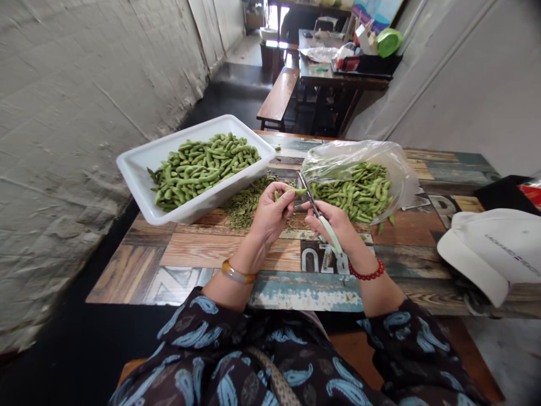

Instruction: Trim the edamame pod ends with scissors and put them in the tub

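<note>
My left hand (274, 208) pinches a green bean pod (299, 192) above the middle of the table. My right hand (332, 223) is closed on scissors (328, 232) with pale green handles; their blades point up and away, beside the tip of the pod. To the left stands a white tub (198, 215) heaped with green pods (207, 166). On the right, a clear plastic bag (401, 169) lies with its mouth towards me and more pods (359, 192) in and before it. Green trimmings (245, 206) lie in a pile between tub and bag, partly behind my left hand.
The patterned wooden table (228, 251) spreads under everything. A white cap (494, 248) lies at its right end, near a black item (507, 194). Beyond are a bench (279, 96) and a second table (313, 70) with a green bowl (389, 42). A rough wall (84, 101) runs along the left.
</note>
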Action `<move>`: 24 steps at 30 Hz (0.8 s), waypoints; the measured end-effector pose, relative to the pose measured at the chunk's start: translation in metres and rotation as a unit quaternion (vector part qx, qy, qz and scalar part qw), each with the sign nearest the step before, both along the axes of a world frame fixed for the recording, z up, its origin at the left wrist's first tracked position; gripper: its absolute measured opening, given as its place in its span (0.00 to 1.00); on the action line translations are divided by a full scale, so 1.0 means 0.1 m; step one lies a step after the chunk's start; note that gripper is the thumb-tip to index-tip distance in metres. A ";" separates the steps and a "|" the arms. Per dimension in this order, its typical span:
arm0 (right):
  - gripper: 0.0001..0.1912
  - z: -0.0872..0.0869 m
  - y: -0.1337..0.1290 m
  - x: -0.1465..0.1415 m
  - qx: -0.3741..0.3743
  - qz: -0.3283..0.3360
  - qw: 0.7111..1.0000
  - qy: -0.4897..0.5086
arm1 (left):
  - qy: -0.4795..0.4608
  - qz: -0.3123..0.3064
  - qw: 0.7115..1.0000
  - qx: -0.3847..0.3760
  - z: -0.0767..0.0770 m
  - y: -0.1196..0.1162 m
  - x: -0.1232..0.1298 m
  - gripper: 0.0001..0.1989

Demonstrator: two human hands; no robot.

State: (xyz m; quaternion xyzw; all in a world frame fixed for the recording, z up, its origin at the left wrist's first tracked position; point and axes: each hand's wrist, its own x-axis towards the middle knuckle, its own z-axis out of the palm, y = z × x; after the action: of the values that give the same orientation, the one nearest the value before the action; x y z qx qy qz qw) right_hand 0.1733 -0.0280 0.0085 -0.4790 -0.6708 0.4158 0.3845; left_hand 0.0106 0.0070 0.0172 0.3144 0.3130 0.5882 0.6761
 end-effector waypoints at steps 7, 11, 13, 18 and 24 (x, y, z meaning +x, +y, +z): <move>0.24 -0.03 0.02 0.03 -0.024 -0.037 0.998 0.041 | -0.044 -0.036 0.996 -0.066 -0.01 0.05 -0.06 0.10; 0.26 0.01 0.04 0.10 -0.022 -0.096 0.991 0.095 | -0.069 -0.062 0.983 -0.159 -0.03 0.11 -0.10 0.04; 0.27 0.02 0.06 0.13 -0.026 -0.118 0.986 0.119 | -0.079 -0.066 0.977 -0.184 -0.06 0.12 -0.10 0.03; 0.28 0.02 0.07 0.16 -0.034 -0.124 0.980 0.150 | -0.032 -0.104 0.988 -0.111 0.01 0.05 -0.09 0.12; 0.28 0.03 0.05 0.14 -0.019 -0.112 0.982 0.151 | 0.199 0.091 0.971 0.093 0.49 0.38 -0.46 0.13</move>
State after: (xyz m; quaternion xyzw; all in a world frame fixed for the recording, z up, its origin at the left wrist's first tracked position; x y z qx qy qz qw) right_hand 0.1875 -0.0228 0.0114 -0.4899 -0.5391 0.4503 0.5163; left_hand -0.0357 0.0447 0.0664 0.4568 0.4130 0.5992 0.5115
